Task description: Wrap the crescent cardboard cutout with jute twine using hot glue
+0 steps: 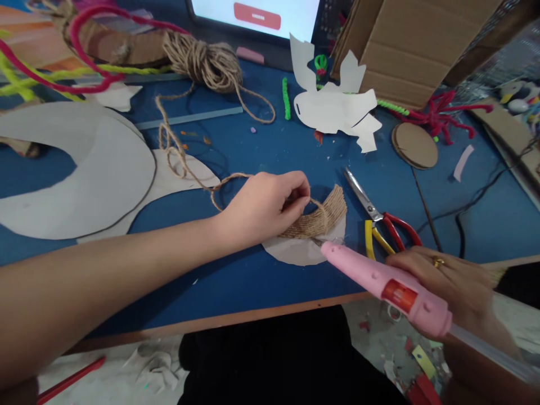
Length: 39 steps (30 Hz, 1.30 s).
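My left hand (270, 203) pinches the loose end of the jute twine (319, 205) over a pale curved cutout (299, 251). Rows of twine (335, 208) cover the upper part of this cutout. My right hand (447, 281) is wrapped round a pink glue gun (358, 270), whose metal tip touches or nearly touches the lower edge of the twine rows. From my left hand the twine runs back to a wound bundle (206, 62) at the upper left.
Red-and-yellow-handled scissors (373, 211) lie right of the cutout. Large grey-white cutouts (105, 174) cover the left side. Beyond are a white paper shape (333, 109), stacked cardboard discs (415, 145), a screen (261, 14) and a cardboard box (413, 45). A black cable (468, 208) runs at right.
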{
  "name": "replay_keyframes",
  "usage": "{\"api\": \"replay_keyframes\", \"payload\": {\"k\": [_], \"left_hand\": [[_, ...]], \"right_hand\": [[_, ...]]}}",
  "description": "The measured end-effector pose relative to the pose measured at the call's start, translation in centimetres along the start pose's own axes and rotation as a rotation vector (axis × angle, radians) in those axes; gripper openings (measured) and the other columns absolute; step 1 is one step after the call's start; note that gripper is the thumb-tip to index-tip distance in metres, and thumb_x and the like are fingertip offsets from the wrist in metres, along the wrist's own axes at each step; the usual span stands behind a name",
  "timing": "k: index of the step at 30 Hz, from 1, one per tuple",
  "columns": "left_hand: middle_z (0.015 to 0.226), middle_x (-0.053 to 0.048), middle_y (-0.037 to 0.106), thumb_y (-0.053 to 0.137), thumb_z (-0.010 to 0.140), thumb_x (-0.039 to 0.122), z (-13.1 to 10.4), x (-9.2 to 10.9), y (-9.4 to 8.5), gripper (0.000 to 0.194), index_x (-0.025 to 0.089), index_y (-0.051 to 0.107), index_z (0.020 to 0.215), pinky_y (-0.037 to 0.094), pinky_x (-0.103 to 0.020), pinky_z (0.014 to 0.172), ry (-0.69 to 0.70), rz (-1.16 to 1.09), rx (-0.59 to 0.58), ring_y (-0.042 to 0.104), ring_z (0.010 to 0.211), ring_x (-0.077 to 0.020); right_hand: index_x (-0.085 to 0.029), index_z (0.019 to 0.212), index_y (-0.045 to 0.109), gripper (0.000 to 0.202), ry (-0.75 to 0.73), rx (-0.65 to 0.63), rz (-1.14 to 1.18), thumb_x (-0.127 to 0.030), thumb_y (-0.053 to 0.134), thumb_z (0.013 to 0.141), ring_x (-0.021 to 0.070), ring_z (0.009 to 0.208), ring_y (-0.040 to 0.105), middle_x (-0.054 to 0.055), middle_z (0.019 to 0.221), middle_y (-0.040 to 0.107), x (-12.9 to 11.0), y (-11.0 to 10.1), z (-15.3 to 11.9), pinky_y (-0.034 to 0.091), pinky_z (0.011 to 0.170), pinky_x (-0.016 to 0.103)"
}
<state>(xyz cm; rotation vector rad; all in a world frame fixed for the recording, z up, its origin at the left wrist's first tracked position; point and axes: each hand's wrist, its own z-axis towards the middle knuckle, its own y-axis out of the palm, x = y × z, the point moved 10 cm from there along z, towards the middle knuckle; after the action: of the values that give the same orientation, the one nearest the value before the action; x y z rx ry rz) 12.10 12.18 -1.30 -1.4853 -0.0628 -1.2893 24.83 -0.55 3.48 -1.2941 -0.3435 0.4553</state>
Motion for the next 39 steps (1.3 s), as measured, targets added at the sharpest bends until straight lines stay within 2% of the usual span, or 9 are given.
{"api": "replay_keyframes", "payload": {"k": [3,8,13,16,25,31,36,39], "left_hand": [[0.067,0.001,0.066,0.051,0.084,0.014,0.0,0.0,0.0,0.009,0.016,0.060,0.082,0.038,-0.020,0.050,-0.003,0.003,0.002,0.059,0.055,-0.0101],[0.068,0.001,0.067,0.051,0.084,0.013,0.0,-0.1,0.0,0.009,0.016,0.060,0.082,0.038,-0.020,0.051,-0.010,0.016,0.002,0.060,0.057,-0.0104],[0.066,0.002,0.066,0.052,0.083,0.012,0.0,-0.1,-0.1,0.009,0.016,0.060,0.082,0.037,-0.020,0.051,0.006,0.018,0.013,0.060,0.057,-0.0100],[0.066,0.002,0.066,0.053,0.083,0.011,0.0,-0.1,0.0,0.009,0.016,0.060,0.082,0.037,-0.020,0.051,0.011,0.016,0.016,0.060,0.057,-0.0101],[0.065,0.001,0.066,0.053,0.082,0.011,0.0,0.0,0.0,0.008,0.015,0.060,0.082,0.037,-0.020,0.050,0.007,0.006,0.009,0.058,0.054,-0.0099],[0.067,0.001,0.066,0.051,0.084,0.014,0.0,-0.1,0.0,0.010,0.016,0.060,0.082,0.039,-0.019,0.050,-0.008,0.011,0.003,0.060,0.055,-0.0100],[0.067,0.001,0.067,0.052,0.083,0.013,0.0,-0.1,0.0,0.009,0.016,0.060,0.082,0.039,-0.019,0.050,-0.009,0.012,0.005,0.059,0.055,-0.0097],[0.067,0.000,0.067,0.051,0.084,0.014,0.0,-0.1,-0.1,0.009,0.016,0.060,0.082,0.039,-0.019,0.050,-0.011,0.007,0.002,0.059,0.055,-0.0098]], "right_hand": [[-0.019,0.082,0.055,0.012,-0.015,-0.012,0.020,-0.019,0.046,0.089,0.0114,0.054,0.054,-0.001,0.062,0.057,-0.2,0.4,0.4,0.036,0.053,0.026],[-0.019,0.085,0.055,0.009,-0.031,-0.032,0.147,-0.026,0.051,0.089,0.0125,0.059,0.057,-0.001,0.064,0.058,-0.2,1.1,1.3,0.041,0.058,0.025],[-0.019,0.082,0.054,0.021,-0.042,-0.044,0.188,-0.032,0.042,0.093,0.0120,0.055,0.053,-0.001,0.061,0.055,-0.2,1.5,2.4,0.035,0.052,0.026],[-0.020,0.083,0.054,0.022,-0.062,-0.060,0.193,-0.034,0.041,0.094,0.0121,0.056,0.054,-0.001,0.062,0.056,-0.5,1.7,2.7,0.038,0.054,0.026],[-0.021,0.085,0.055,0.004,-0.003,-0.050,0.173,-0.023,0.052,0.084,0.0122,0.056,0.057,-0.001,0.064,0.061,0.7,1.0,1.6,0.040,0.053,0.025],[-0.021,0.083,0.056,0.015,0.085,-0.045,0.132,-0.035,0.054,0.088,0.0112,0.053,0.056,-0.003,0.061,0.060,1.3,0.3,1.0,0.036,0.050,0.026],[-0.021,0.084,0.055,0.012,0.099,0.001,0.110,-0.032,0.055,0.089,0.0125,0.054,0.055,0.000,0.064,0.061,1.2,-0.6,0.5,0.035,0.051,0.028],[-0.021,0.081,0.053,0.011,0.081,-0.016,0.034,-0.028,0.054,0.089,0.0119,0.054,0.055,0.000,0.064,0.062,1.2,-0.7,0.3,0.036,0.051,0.027]]}}
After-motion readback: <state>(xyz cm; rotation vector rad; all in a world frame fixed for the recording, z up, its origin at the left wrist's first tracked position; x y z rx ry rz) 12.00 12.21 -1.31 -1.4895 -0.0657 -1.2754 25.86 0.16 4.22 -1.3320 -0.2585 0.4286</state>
